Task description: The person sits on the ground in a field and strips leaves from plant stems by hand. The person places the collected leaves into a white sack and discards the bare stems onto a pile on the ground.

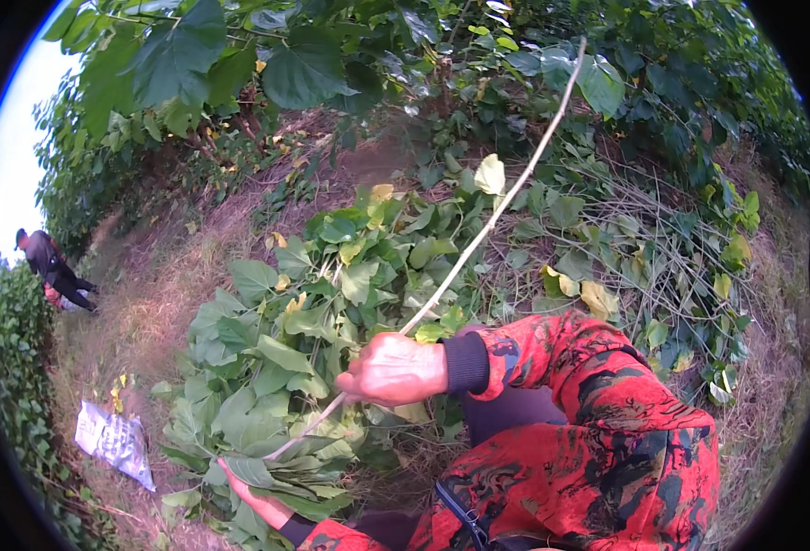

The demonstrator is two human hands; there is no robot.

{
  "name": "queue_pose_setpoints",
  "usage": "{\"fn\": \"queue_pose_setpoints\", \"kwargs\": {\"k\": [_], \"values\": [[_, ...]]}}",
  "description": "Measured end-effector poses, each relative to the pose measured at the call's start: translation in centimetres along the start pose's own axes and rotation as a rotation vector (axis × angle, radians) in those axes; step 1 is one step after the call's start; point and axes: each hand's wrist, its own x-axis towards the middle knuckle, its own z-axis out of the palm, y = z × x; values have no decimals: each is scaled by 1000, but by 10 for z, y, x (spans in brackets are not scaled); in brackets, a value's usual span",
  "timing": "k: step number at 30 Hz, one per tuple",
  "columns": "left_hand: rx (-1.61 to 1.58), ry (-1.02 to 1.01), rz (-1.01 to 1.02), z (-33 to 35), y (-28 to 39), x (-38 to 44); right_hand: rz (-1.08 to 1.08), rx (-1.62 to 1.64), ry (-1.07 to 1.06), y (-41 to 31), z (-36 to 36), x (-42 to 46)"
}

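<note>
A long, pale, mostly bare branch runs from the upper right down to the lower left. My right hand is closed around its lower part, and a few leaves remain near the branch's middle and top. Below and to the left, my left hand cups a bunch of large green leaves at the branch's leafy lower end; its fingers are partly hidden by the leaves. A heap of leafy cut branches lies on the ground in front of me, just beyond my left hand.
Thin bare stems lie among leaves at the right. A white plastic bag with printing rests on dry grass at the lower left. Leafy bushes stand across the back. A person in dark clothes is far off at the left.
</note>
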Motion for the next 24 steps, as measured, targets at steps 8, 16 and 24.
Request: {"fn": "queue_pose_setpoints", "kwargs": {"k": [8,16,24], "values": [[33,-66,-1,1,-6,-1,153,49,-52,-22,-9,-35],[165,-159,-135,15,0,-18,272,-9,-18,-7,-41,-53],[150,-3,-65,4,-7,-3,1116,-1115,-94,270,-220,-382]]}}
